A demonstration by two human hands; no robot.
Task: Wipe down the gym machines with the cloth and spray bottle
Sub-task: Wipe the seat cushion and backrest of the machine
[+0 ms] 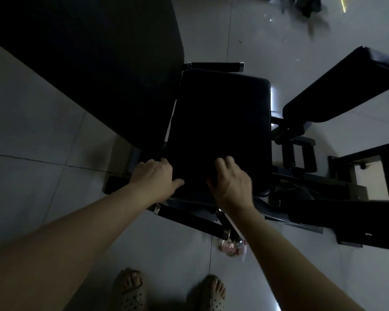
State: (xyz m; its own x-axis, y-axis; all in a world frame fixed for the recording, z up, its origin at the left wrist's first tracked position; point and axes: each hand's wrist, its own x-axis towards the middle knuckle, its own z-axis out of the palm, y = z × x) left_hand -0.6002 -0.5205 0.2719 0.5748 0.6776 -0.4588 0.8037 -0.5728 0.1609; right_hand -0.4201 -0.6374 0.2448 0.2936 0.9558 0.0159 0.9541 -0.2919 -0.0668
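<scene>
Black seat pad (220, 122): left hand (154, 177) grips its edge with curled fingers; right hand (233, 179) curled, hold unclear.

1. We stand on the floor (43, 131) with our feet (130, 290) nearest us and the seat (220, 122) before us.
2. Our left hand (154, 176) grips the seat's near left edge, thumb on top.
3. Our right hand (230, 180) rests on the seat's near part, right of the left hand.
4. One bar (216, 66) lies behind the seat.
5. A near bar (189, 217) lies before the seat and passes under our right forearm.
6. A big pad (88, 63) lies to the seat's left and behind it.
7. A side pad (341, 86) lies to the seat's right, with the frame (323, 198) nearer us.
8. Litter (231, 245) lies on the floor at the near bar's right end.
</scene>
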